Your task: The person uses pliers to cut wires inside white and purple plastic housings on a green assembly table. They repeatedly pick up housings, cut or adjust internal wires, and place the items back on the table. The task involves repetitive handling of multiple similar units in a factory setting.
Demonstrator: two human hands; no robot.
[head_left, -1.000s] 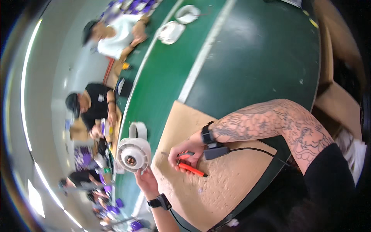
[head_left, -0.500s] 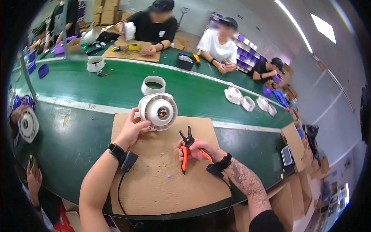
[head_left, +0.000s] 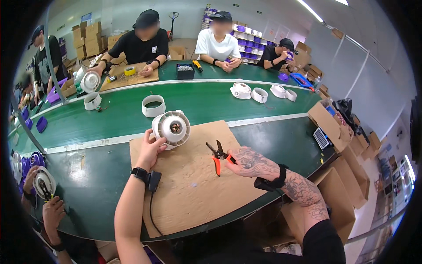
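My left hand (head_left: 152,151) grips the lower left edge of a round white plastic housing (head_left: 165,126), fingers closed on its rim. The housing is tilted toward me above the cardboard sheet's far edge, showing a ribbed outer ring and a hub with copper-coloured bits in its centre. In my right hand (head_left: 251,162) are wire strippers (head_left: 220,155) with orange handles and dark jaws. Their jaws stand apart and point up and left, to the right of the housing and not touching it. The right palm and most fingertips are hidden.
The cardboard sheet (head_left: 184,198) lies on the green table. Beyond it, the green belt (head_left: 202,101) carries a white ring (head_left: 153,106) and several white parts. At left, a co-worker's hands (head_left: 52,211) hold pliers at a white part. Open cartons (head_left: 338,185) stand at right.
My right hand has turned back-up and swung outward with the wire strippers. The housing stays in my left hand. A co-worker across has lowered a white part toward the belt. My view has shifted.
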